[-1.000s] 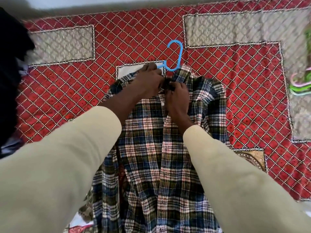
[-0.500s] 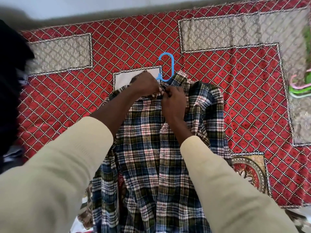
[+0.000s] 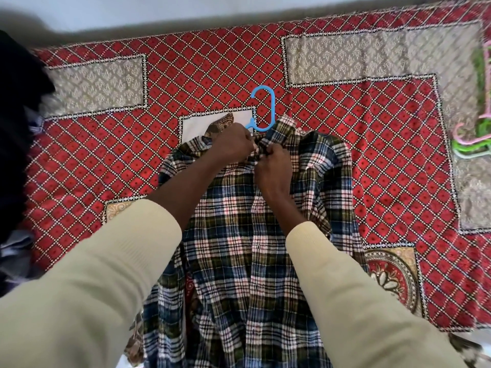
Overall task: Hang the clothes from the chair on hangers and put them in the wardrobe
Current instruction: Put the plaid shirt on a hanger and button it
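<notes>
A red bedspread (image 3: 372, 160) with a diamond pattern and grey-beige patches covers a bed, its far edge against a pale wall (image 3: 186, 9); a dark heap of clothes (image 3: 16, 128) sits at the left edge, and pink and green hangers (image 3: 470, 139) lie at the right edge; a plaid shirt (image 3: 239, 261) lies flat on the spread, front up, collar away from the person; the hook of a blue hanger (image 3: 265, 107) sticks out past the collar; the left hand (image 3: 233, 144) and right hand (image 3: 273, 168), both in cream sleeves (image 3: 93, 288), meet at the collar, fingers curled and pinching the shirt's placket just below the hook.
</notes>
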